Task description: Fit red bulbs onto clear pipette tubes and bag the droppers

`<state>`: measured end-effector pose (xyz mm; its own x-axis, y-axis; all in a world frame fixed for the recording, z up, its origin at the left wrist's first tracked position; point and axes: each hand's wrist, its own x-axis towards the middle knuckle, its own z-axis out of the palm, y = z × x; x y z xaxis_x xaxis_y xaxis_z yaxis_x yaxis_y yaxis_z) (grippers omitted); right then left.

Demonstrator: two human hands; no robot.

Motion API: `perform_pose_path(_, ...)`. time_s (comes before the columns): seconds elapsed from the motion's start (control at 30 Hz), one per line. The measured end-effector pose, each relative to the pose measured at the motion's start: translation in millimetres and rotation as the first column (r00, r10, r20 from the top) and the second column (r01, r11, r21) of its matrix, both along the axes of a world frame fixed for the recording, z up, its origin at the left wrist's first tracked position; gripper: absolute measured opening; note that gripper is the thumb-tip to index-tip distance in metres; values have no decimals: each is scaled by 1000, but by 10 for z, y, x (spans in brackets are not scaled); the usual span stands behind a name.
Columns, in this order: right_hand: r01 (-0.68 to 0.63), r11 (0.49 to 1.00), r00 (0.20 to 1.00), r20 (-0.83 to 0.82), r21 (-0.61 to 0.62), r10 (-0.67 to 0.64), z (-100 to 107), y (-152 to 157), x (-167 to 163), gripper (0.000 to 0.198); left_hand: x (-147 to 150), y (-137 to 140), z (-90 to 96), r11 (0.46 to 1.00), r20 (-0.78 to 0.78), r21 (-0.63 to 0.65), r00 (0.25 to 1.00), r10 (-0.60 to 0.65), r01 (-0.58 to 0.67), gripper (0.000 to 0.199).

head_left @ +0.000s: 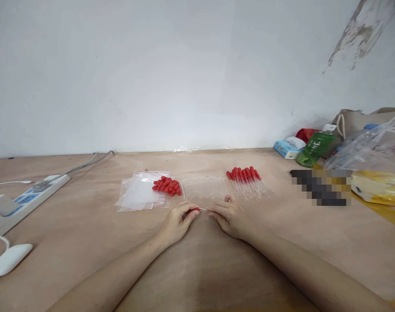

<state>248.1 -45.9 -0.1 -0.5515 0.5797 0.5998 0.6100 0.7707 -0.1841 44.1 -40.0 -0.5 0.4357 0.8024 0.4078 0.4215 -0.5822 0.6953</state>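
Note:
Between the fingertips of my left hand (178, 222) is a small red rubber bulb (196, 209). My right hand (231, 217) pinches a thin clear dropper tube (203, 209) whose other end meets the bulb. How deep the tube sits in it is hidden by my fingers. Just beyond my hands lies a row of bare clear tubes (204, 187). A pile of loose red bulbs (166, 185) lies left of the row, partly on clear zip bags (135, 193). To the right, several droppers (249, 182) with red bulbs on their tubes lie side by side.
A white power strip (51, 184) with a grey cord is at the left, near a white plug (14, 259). At the back right stand a tissue pack (286, 148), a green bottle (316, 147) and plastic bags (373, 147). A blurred dark object (321, 186) lies before them.

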Motion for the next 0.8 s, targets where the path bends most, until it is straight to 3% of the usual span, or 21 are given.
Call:
perform_pose_path(0.27, 16, 999, 992, 128, 36, -20, -5, 9, 80, 19, -2, -31, -25, 985, -210, 125, 973, -92, 120, 18)
perform_pose_path(0.53, 86, 989, 989, 133, -120, -70, -8, -114, -15, 22, -11, -59, 38, 964, -355, 182, 927, -121, 195, 20)
perform_pose_path(0.8, 64, 969, 990, 137, -238, -32, -1, -98, -68, 27, -36, -32, 12, 948, -375, 188, 911, -172, 257, 22)
